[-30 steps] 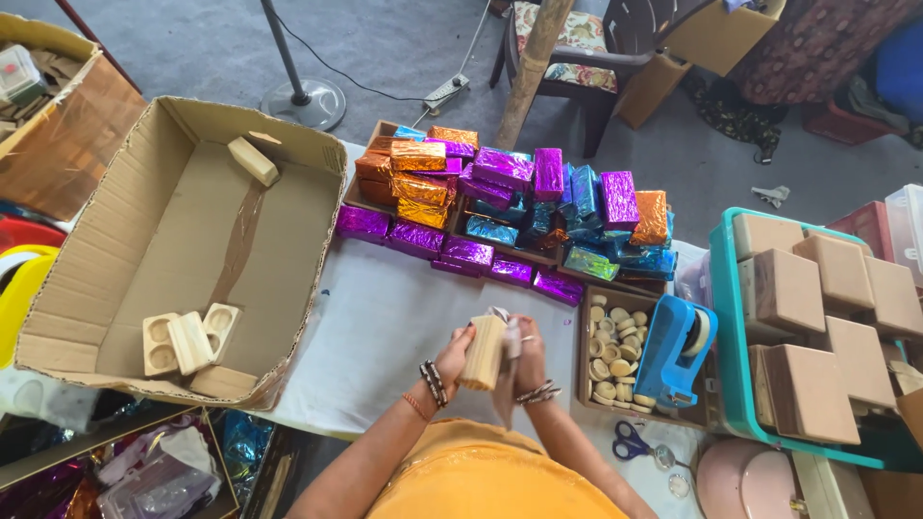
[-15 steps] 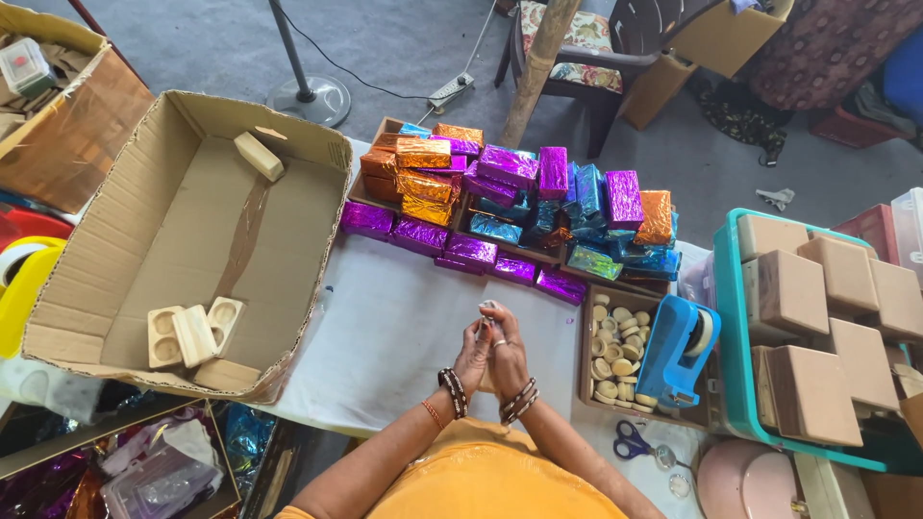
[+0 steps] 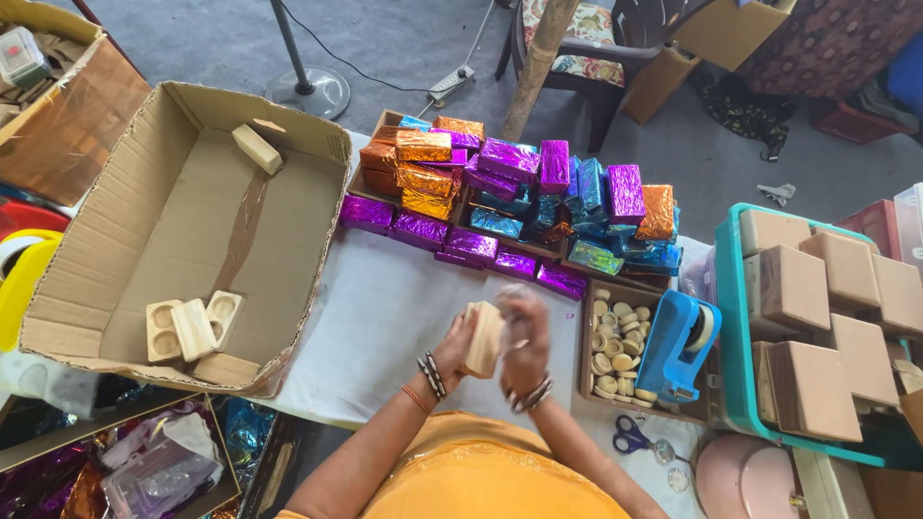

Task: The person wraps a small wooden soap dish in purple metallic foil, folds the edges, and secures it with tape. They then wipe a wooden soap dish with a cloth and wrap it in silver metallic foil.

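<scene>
Grip: my left hand [image 3: 454, 348] and right hand [image 3: 522, 338] both closed on a wooden block [image 3: 484, 338], held upright above the white surface [image 3: 385, 317].
Beside: tray of wooden discs [image 3: 615, 346], blue tape dispenser [image 3: 678, 346].
Beyond: foil-wrapped boxes [image 3: 510, 207]; cardboard box [image 3: 183, 240] to the left.
Risk: as I judge it, the block could slip and drop into the discs if either hand loosens.

We see foil-wrapped blocks [image 3: 510, 207] stacked beyond the hands, a blue tape dispenser [image 3: 678, 346] to their right, a cardboard box [image 3: 125, 163] left.
</scene>
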